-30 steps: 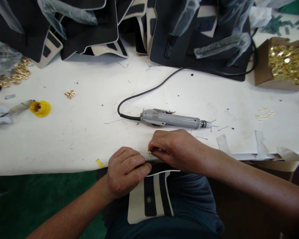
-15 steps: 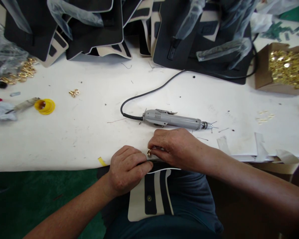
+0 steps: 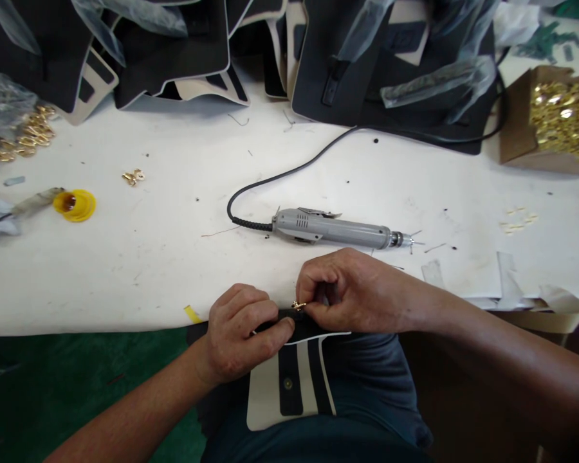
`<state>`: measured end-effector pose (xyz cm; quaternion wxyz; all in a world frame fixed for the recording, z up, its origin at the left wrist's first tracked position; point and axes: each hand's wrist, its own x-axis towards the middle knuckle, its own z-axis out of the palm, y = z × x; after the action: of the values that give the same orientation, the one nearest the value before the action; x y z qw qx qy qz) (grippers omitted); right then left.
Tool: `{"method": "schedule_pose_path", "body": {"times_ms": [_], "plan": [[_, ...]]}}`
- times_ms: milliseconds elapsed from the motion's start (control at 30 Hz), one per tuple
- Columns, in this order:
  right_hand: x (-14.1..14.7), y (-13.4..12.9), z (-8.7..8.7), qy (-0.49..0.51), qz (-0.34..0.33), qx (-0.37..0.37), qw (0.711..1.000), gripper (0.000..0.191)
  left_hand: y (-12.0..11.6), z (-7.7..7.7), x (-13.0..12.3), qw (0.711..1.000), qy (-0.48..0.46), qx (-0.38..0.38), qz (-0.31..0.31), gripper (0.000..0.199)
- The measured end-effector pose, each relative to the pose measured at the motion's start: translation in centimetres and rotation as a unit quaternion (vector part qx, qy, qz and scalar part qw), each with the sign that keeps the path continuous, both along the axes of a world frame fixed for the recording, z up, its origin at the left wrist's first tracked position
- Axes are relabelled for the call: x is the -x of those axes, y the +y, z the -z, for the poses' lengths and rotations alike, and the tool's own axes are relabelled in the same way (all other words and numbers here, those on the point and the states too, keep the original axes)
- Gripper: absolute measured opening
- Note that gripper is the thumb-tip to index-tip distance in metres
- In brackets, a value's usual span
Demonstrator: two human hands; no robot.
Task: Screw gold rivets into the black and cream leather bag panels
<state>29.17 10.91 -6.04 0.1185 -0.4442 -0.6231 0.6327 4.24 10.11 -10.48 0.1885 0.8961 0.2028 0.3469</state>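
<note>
At the table's front edge, my left hand (image 3: 246,331) is closed on the black edge of a black and cream panel (image 3: 263,399), its thumb pressing on top. The panel hangs over my lap, and a small round metal fitting (image 3: 288,384) shows on its dark strip. My right hand (image 3: 350,289) pinches a small gold metal fitting (image 3: 298,306) between thumb and forefinger, right at the panel's black upper edge. Whether the fitting sits in the panel I cannot tell. Just beyond my hands lies a grey electric screwdriver (image 3: 338,229), its bit pointing right.
Black panels (image 3: 174,51) with plastic-wrapped straps line the back. A cardboard box (image 3: 516,122) of gold parts stands at right. On the left are a yellow cup (image 3: 80,206), a few gold fittings (image 3: 133,177) and a heap of gold clasps (image 3: 33,135). A black cable (image 3: 289,172) crosses the table.
My right hand has shifted slightly right, its fingers more lifted, and the gold fitting is tilted differently. My left thumb still presses on the panel, whose black edge shows more. The view has moved slightly.
</note>
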Motion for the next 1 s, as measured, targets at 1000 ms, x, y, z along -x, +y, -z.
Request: {"method": "schedule_pose_path", "body": {"times_ms": [1000], "plan": [[1.9,0.3,0.4,-0.129,-0.067,-0.163,0.976,0.012,0.2,0.1,0.1,0.999,-0.004,-0.036,-0.005,0.014]]}}
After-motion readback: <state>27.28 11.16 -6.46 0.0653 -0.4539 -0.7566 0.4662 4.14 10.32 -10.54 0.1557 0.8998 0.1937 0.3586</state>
